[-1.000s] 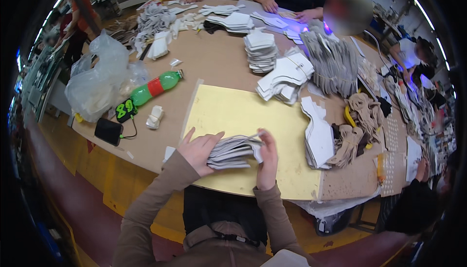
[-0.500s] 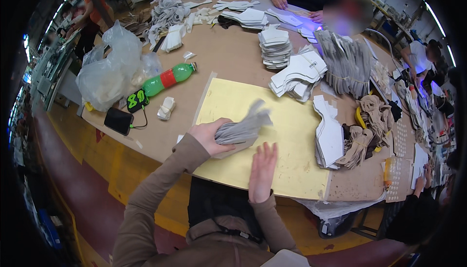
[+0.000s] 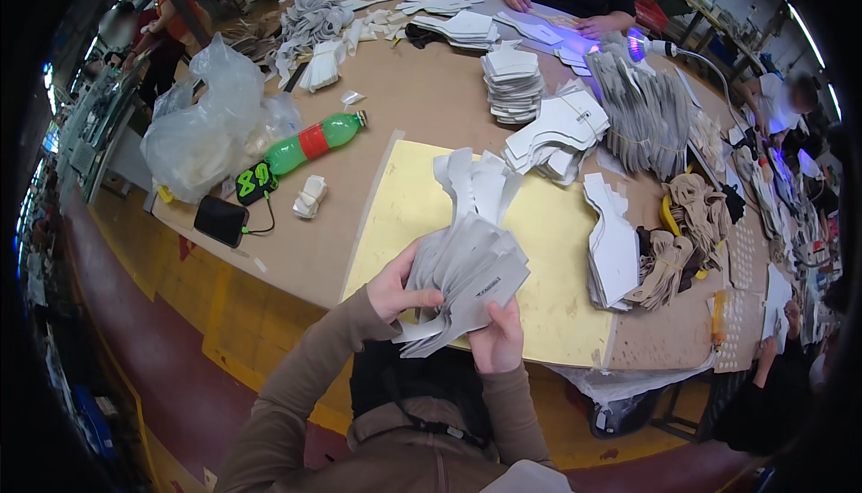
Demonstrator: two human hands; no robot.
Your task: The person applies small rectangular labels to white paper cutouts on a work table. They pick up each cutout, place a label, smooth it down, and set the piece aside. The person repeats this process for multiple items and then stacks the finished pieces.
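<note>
A fanned stack of thin grey cut pieces (image 3: 471, 264), some with paler faces, is held up over the near edge of the yellow sheet (image 3: 557, 318). My left hand (image 3: 401, 285) grips it from the left, thumb across the front and the fingers hidden behind. At the lower right corner my right hand (image 3: 497, 336) pinches the stack, its thumb on the front piece, which bears a small dark printed mark. The pieces spread apart at the top and bottom ends.
Right of the sheet lie white cut pieces (image 3: 612, 242) and tan bundles (image 3: 664, 268). Behind are stacked white pieces (image 3: 557, 134) and a tied grey bundle (image 3: 642, 116). A green bottle (image 3: 314, 141), phone (image 3: 221, 221) and plastic bag (image 3: 202, 134) lie left. Co-workers sit across the table.
The stack has turned and fanned open, showing its front faces, and has come closer to me. My right hand, earlier empty with fingers stretched out, now grips its lower right corner.
</note>
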